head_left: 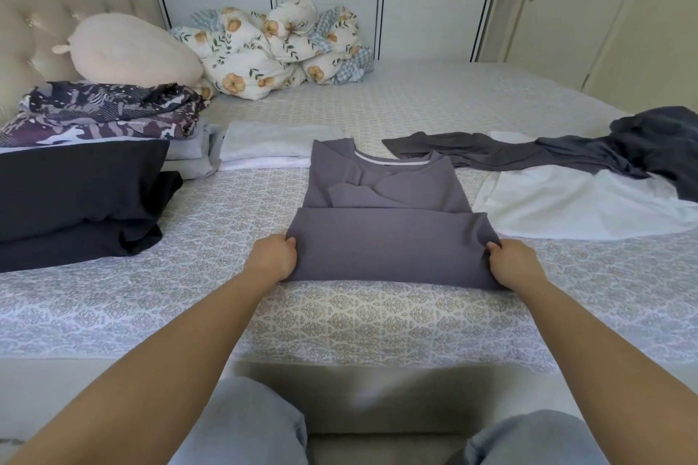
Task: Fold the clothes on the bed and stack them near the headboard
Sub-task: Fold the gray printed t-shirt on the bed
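Folding the grey shirt up from its hem, both hands at the corners.

The grey shirt (385,223) lay flat on the bed (377,321) in front of the person, collar away, sleeves tucked in, its lower part doubled over the middle. The left hand (272,257) and right hand (514,263) each pinched a corner of that fold, fingers (290,240) curled into the cloth. To do it well, I judged, both corners should travel level toward the collar and the edges line up before smoothing. Folded piles (98,132) sat to the left by the headboard (45,4); a white garment (566,204) and dark garment (623,151) waited unfolded on the right.
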